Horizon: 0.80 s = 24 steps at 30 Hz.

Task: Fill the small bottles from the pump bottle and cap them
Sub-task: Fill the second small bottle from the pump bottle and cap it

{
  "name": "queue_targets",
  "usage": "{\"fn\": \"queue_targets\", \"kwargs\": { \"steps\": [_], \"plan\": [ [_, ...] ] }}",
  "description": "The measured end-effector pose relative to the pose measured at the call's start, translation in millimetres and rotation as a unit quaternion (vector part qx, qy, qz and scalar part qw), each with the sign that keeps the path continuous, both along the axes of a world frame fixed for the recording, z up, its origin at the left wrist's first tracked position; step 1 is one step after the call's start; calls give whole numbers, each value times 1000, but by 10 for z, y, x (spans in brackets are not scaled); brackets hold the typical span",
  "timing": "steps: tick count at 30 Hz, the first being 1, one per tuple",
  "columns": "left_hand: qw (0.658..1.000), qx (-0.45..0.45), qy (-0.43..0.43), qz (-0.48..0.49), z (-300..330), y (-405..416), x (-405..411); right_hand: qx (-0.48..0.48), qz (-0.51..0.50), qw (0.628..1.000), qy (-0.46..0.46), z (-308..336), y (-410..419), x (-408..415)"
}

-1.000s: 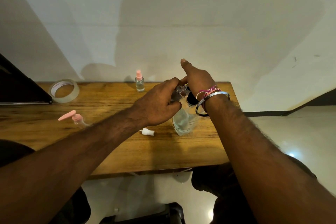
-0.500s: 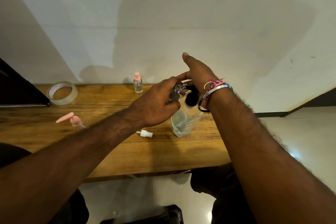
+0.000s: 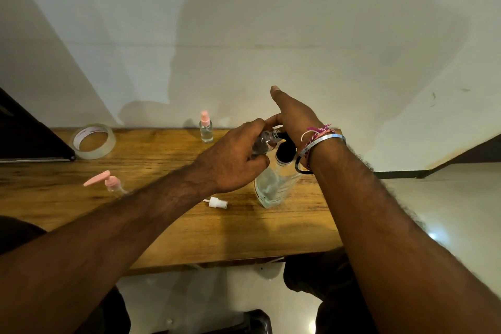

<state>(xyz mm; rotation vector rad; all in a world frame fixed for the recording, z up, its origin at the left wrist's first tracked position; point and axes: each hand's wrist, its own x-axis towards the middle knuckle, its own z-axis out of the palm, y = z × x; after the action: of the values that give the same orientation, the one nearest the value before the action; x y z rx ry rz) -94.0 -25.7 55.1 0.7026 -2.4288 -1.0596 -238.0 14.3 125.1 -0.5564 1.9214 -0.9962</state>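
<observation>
Over the right half of the wooden surface [image 3: 168,228], both hands meet above a large clear bottle [image 3: 271,187]. Left hand [image 3: 230,163] has its grip curled round a small clear bottle [image 3: 264,141], held tilted at the mouth of the large one. Right hand [image 3: 294,116] sits just behind, thumb and lower fingers touching the small bottle's top end, index finger straight and pointing away toward the wall; whether that grip truly pinches the bottle cannot be told. Large bottle stands open, dark neck visible beside the right wrist, liquid low in its base. Right wrist carries a metal bangle [image 3: 320,144] and pink threads.

Loose white spray cap [image 3: 218,202] lies on its side near the large bottle's base, apart from it. Pink pump head [image 3: 104,180] lies on the left part of the surface. Second small bottle with pink cap [image 3: 206,127] stands upright at the far edge by the wall. Roll of clear tape [image 3: 93,141] rests at far left.
</observation>
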Motion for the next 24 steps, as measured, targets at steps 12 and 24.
{"fn": "queue_targets", "kwargs": {
  "steps": [12,24],
  "plan": [
    [1000,-2,-16,0,-32,2,16,-1,14,998,59,-136,8,19],
    [1000,3,-14,0,-83,-3,14,46,103,982,151,-124,-18,25]
  ]
}}
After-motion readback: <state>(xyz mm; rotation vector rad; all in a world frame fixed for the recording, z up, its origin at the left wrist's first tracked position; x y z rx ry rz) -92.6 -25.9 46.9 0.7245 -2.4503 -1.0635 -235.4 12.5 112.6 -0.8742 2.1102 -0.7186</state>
